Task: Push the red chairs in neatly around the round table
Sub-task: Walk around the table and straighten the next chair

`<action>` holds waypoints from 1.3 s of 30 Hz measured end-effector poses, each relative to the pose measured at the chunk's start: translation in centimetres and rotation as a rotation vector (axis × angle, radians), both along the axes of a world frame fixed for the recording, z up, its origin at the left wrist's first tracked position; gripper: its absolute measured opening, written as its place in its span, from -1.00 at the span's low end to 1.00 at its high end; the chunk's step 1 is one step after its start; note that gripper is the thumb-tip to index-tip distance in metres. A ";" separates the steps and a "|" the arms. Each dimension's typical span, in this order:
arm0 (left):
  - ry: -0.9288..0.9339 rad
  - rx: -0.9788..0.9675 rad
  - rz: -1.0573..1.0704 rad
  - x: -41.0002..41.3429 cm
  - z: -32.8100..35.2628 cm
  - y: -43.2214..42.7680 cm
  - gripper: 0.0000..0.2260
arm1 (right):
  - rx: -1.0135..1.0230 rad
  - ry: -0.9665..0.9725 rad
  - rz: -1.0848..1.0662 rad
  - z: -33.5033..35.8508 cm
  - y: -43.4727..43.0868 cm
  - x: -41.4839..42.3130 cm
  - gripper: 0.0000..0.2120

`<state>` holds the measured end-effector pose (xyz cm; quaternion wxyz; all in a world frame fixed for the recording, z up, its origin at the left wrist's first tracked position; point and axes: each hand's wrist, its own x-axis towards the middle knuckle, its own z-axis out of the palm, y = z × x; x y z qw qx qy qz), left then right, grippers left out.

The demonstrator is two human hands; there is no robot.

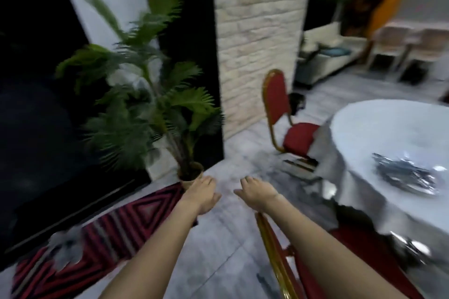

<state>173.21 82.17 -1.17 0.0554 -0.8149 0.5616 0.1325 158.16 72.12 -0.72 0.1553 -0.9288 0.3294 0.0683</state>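
Observation:
The round table (379, 128) with a shiny silver cloth fills the right side. One red chair (279, 104) with a gold frame stands at its far left edge, its seat touching the cloth. A second red chair (274, 257) is right below me, its gold back rail under my right forearm. My left hand (201, 194) and my right hand (257, 192) reach forward side by side over the floor. Both are held palm down with fingers loosely extended and hold nothing. The frame is blurred by motion.
A potted palm (150, 94) stands ahead on the left by a dark wall. A red patterned rug (102, 233) lies at the lower left. A pale brick pillar (257, 39) rises behind the far chair. Foil trays (408, 175) lie on the table. A sofa and pale chairs stand at the back right.

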 end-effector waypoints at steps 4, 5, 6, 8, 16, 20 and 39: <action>0.044 0.048 -0.260 -2.1 -1.2 -6.1 -0.46 | 0.078 0.055 -0.282 -1.6 -2.1 -3.9 -0.50; 0.059 0.058 -0.319 -2.6 -1.6 -7.1 -0.47 | 0.093 0.056 -0.357 -2.0 -2.0 -5.4 -0.49; 0.059 0.065 -0.381 -3.0 -1.8 -7.7 -0.49 | 0.111 0.036 -0.443 -2.4 -1.7 -6.9 -0.47; 0.063 0.103 -0.541 -4.2 -2.8 -9.2 -0.52 | 0.139 0.046 -0.564 -3.1 0.0 -9.9 -0.36; 0.163 0.289 -0.881 -7.3 -6.5 -9.1 -0.60 | 0.390 0.102 -0.792 -5.3 10.0 -17.9 -0.17; 0.155 0.313 -0.973 -7.5 -7.6 -8.7 -0.84 | 0.503 0.151 -0.729 -4.4 14.4 -18.7 -0.19; 0.024 0.141 -1.026 -10.5 -7.3 -9.2 -0.83 | 0.261 0.440 -0.630 -6.1 12.8 -23.1 -0.66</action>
